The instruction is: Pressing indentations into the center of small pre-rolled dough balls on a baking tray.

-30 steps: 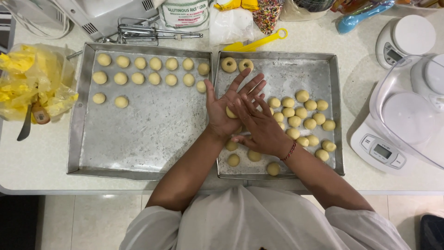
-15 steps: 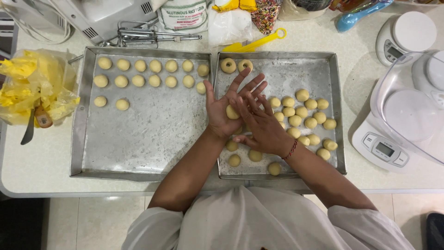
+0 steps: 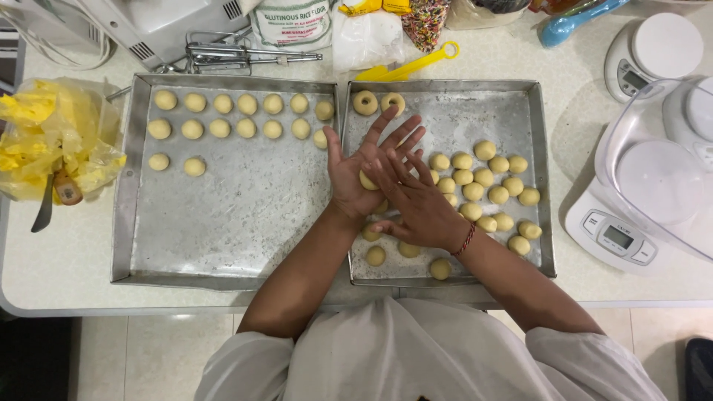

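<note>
- A person's left hand [image 3: 355, 174] is lying palm up with its fingers spread and pointing away from the body, while the right hand [image 3: 416, 204] is pressing flat across it, fingers straight and close together.
- A small pale dough ball [image 3: 368, 180] is being held between the two palms, only its edge showing just beneath the right fingertips.
- Both hands are hovering over the near left corner of the right tray [image 3: 538, 148], where a cluster of unshaped dough pieces [image 3: 486, 189] is sitting just to the right of the right wrist and below it.
- Beyond the left fingertips, two ring-shaped pieces [image 3: 379, 102] are resting at the tray's far edge.
- To the left of the left thumb, the left tray [image 3: 130, 186] is carrying rows of finished balls [image 3: 234, 115] along its far side.
- A yellow plastic bag [image 3: 56, 137], a kitchen scale [image 3: 631, 223] and a flour packet [image 3: 291, 22] are lying well apart from the fingers.
- Judged from this pose, too much pressure could be flattening the ball, and the spread left fingers could be letting it slip out onto the pieces below, denting them.
- The right forearm is passing low over the loose pieces and might be brushing them.
</note>
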